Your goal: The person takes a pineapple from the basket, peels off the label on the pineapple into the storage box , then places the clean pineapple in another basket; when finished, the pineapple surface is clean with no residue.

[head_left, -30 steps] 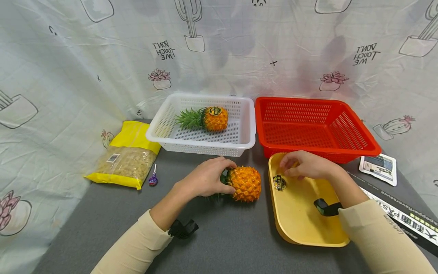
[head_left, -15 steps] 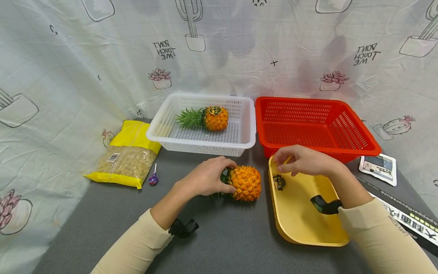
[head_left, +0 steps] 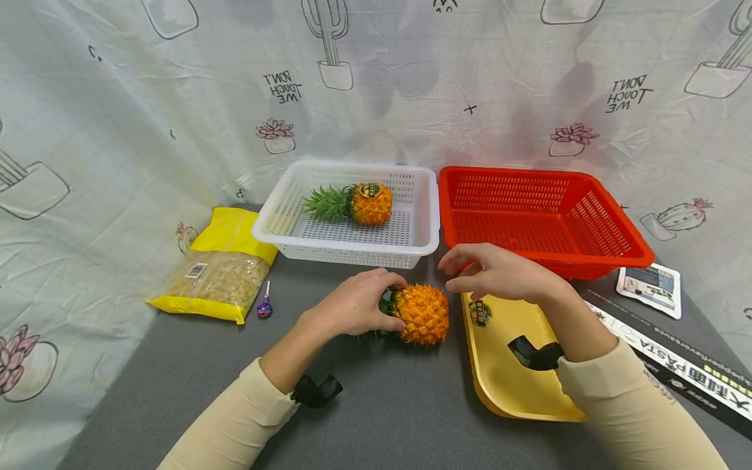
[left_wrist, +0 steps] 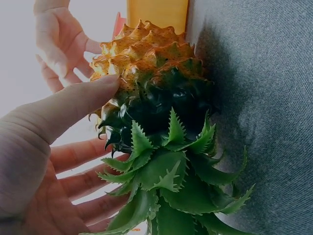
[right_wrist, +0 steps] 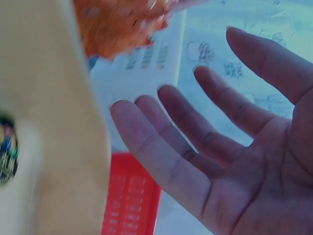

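My left hand (head_left: 360, 305) holds a small orange pineapple (head_left: 423, 315) near its crown, with the body pointing right on the grey table. In the left wrist view the thumb lies across the fruit's side, and green toothed leaves (left_wrist: 171, 186) fan out below a dark green band. My right hand (head_left: 508, 271), fingers spread and holding nothing, is over the far left corner of a yellow tray (head_left: 523, 391). Its fingertips are just right of the pineapple. A round black-and-gold sticker (head_left: 480, 313) is on the tray's inner left side. A second pineapple (head_left: 371, 203) lies in the white basket (head_left: 346, 250).
A red basket (head_left: 637, 251) stands at the back right. To the left lie a yellow bag of pasta (head_left: 214, 281) and a lollipop (head_left: 265, 307). On the right are a long black-and-white box (head_left: 675, 365) and a white packet (head_left: 649, 290). A printed curtain hangs behind.
My right hand has risen from inside the yellow tray and moved left toward the pineapple, its fingers opening out. My left hand and the pineapple have stayed in place.
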The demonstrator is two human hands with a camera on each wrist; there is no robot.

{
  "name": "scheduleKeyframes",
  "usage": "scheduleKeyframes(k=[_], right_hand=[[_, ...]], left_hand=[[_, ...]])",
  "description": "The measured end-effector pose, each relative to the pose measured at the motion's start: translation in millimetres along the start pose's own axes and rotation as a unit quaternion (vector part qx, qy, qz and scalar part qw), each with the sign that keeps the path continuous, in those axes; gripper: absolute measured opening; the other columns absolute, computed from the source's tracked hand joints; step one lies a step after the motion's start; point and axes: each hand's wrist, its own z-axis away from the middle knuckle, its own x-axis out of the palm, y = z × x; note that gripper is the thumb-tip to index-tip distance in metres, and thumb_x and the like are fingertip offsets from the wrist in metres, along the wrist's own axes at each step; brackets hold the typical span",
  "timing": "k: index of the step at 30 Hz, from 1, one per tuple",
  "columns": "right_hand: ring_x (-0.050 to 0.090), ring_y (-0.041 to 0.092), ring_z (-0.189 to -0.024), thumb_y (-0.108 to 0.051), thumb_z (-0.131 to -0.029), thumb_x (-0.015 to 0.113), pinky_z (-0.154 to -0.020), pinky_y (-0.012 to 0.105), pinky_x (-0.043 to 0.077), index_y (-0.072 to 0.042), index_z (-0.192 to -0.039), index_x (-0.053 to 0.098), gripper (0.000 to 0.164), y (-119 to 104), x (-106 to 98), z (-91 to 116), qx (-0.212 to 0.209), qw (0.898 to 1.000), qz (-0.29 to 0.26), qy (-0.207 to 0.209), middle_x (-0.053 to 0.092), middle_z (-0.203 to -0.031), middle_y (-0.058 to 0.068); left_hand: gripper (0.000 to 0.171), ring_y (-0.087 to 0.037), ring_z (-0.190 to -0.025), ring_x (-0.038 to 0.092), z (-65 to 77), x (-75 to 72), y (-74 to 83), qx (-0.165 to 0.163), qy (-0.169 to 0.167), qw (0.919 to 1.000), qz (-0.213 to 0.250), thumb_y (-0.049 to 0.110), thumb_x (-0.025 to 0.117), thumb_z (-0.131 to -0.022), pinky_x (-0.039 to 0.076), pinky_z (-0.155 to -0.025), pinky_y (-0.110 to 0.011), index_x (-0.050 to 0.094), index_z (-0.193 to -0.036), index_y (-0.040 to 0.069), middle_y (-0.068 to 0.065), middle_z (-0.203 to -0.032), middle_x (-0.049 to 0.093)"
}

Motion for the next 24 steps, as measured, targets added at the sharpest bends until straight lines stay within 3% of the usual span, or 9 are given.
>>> scheduleKeyframes(k=[4,8,14,18,24], right_hand=[[0.068,0.026,-0.104,-0.026,-0.096,0.073,-0.086,0.043,0.061,-0.008,-0.135,0.060,0.045,-9,8,-4,0.010,1.000,-0.012,-0.005,0.063,-0.133,0.018],[0.063,0.033,-0.118,-0.028,-0.095,0.075,-0.084,0.041,0.061,-0.009,-0.139,0.057,0.052,-14,18,-9,0.028,0.999,-0.002,-0.014,0.058,-0.140,0.019],[0.057,0.038,-0.128,-0.033,-0.088,0.082,-0.100,0.048,0.056,-0.007,-0.145,0.052,0.069,-16,31,-14,0.036,0.998,0.048,-0.013,0.056,-0.145,0.018],[0.057,0.033,-0.125,-0.035,-0.083,0.085,-0.103,0.051,0.053,-0.005,-0.145,0.052,0.077,-18,38,-16,0.033,0.996,0.080,-0.014,0.058,-0.142,0.014],[0.057,0.026,-0.112,-0.030,-0.078,0.088,-0.095,0.043,0.055,-0.007,-0.144,0.053,0.077,-20,46,-19,0.029,0.994,0.103,-0.016,0.061,-0.129,0.010]], left_hand=[[0.063,-0.021,-0.119,0.062,0.2,-0.1,-0.7,0.000,0.000,1.0000,0.006,0.037,0.087,-0.084,0.050,-0.104,-0.043,0.063,-0.137,0.016,-0.002,-0.129,0.065],[0.063,-0.021,-0.119,0.062,0.2,0.2,-1.5,0.001,0.000,1.0000,0.009,0.037,0.087,-0.084,0.050,-0.104,-0.043,0.062,-0.138,0.015,-0.002,-0.130,0.065],[0.064,-0.023,-0.120,0.062,-0.2,0.5,-2.1,0.009,-0.003,0.9999,0.011,0.037,0.086,-0.085,0.051,-0.104,-0.044,0.062,-0.139,0.014,-0.003,-0.131,0.065],[0.064,-0.023,-0.119,0.062,-0.3,-0.1,-2.4,0.008,-0.002,0.9999,0.011,0.037,0.086,-0.084,0.051,-0.104,-0.043,0.062,-0.138,0.014,-0.003,-0.131,0.066],[0.063,-0.023,-0.120,0.062,-1.8,-0.9,-2.6,0.012,0.001,0.9999,0.005,0.037,0.086,-0.084,0.050,-0.104,-0.044,0.063,-0.137,0.014,-0.003,-0.130,0.066]])
